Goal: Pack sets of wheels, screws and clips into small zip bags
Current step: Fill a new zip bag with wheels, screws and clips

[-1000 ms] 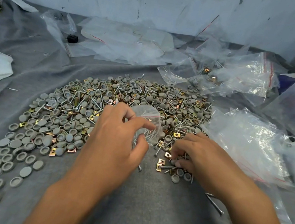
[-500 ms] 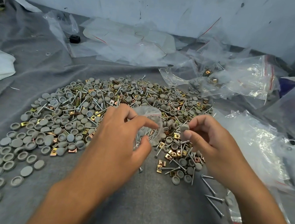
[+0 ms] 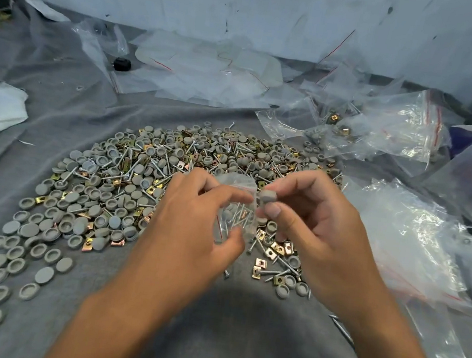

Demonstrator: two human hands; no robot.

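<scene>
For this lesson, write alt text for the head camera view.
A person's left hand holds open a small clear zip bag with screws in it, while the right hand pinches a grey wheel at its mouth. Behind lies a pile of wheels, screws and brass clips on grey cloth.

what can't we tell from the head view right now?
- Head view: the count inside the small bag. The left hand covers part of it and the film blurs the screws.
- How many wheels the right hand pinches: its fingers cover them.
- Clips in the bag: none can be made out.
- Contents of the bags at far right: glare, too small.
</scene>
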